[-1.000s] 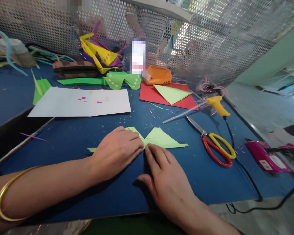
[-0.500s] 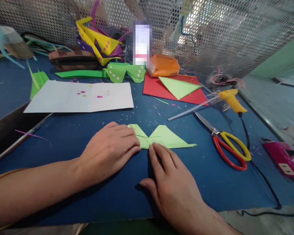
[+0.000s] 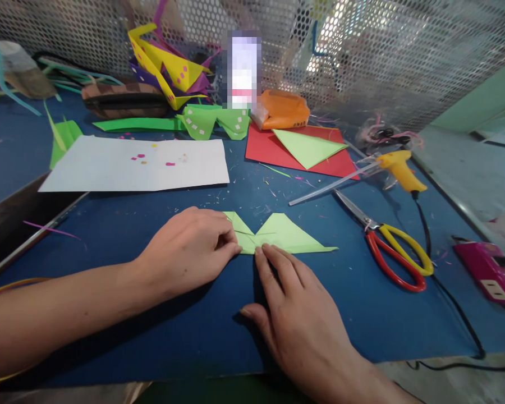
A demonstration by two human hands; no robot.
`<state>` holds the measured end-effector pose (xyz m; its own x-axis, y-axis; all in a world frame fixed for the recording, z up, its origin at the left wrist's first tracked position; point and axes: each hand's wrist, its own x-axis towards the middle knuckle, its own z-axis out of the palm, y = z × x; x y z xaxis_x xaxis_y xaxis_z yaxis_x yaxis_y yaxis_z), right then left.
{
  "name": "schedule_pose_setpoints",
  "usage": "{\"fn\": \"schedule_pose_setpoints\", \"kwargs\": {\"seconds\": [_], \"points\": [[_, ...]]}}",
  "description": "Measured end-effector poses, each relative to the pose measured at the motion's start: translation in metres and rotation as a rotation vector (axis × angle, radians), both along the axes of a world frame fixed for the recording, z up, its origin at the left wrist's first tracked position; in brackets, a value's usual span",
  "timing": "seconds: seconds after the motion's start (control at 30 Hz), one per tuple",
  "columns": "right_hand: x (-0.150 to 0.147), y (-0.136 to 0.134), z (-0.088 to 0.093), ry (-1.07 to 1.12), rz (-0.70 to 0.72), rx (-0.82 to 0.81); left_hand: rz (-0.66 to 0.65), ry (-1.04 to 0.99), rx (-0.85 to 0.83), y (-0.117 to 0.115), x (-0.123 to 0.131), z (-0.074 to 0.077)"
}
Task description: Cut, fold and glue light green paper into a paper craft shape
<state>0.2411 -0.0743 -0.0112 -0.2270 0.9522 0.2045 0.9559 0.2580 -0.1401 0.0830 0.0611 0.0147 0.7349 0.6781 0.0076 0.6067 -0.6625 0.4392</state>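
A light green folded paper [image 3: 286, 233] lies flat on the blue table, its top edge notched like a V. My left hand [image 3: 191, 247] covers the paper's left part, thumb and curled fingers closed on its lower edge. The fingertips of my right hand [image 3: 297, 297] press on the bottom edge near the middle, fingers stretched and thumb held away on the table. To the right lie scissors [image 3: 379, 227] with one red and one yellow handle. The paper's left end is hidden under my left hand.
A white sheet [image 3: 189, 163] with small coloured bits lies at back left. Behind it stands a green paper mask [image 3: 200, 120]. A red sheet [image 3: 261, 148] carries a green paper triangle [image 3: 307, 147]. A yellow glue gun [image 3: 402, 168] and a magenta power strip [image 3: 483, 269] are at right.
My left hand's fingers have drawn in, with the thumb and index finger now making a pinch at the paper's lower edge. My right hand stays nearly in place.
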Motion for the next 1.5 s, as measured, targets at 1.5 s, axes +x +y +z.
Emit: {"fn": "schedule_pose_setpoints", "kwargs": {"seconds": [1.5], "points": [[0.033, 0.046, 0.010, -0.211, 0.280, -0.027, 0.132, 0.070, -0.051, 0.019, 0.002, 0.006]]}}
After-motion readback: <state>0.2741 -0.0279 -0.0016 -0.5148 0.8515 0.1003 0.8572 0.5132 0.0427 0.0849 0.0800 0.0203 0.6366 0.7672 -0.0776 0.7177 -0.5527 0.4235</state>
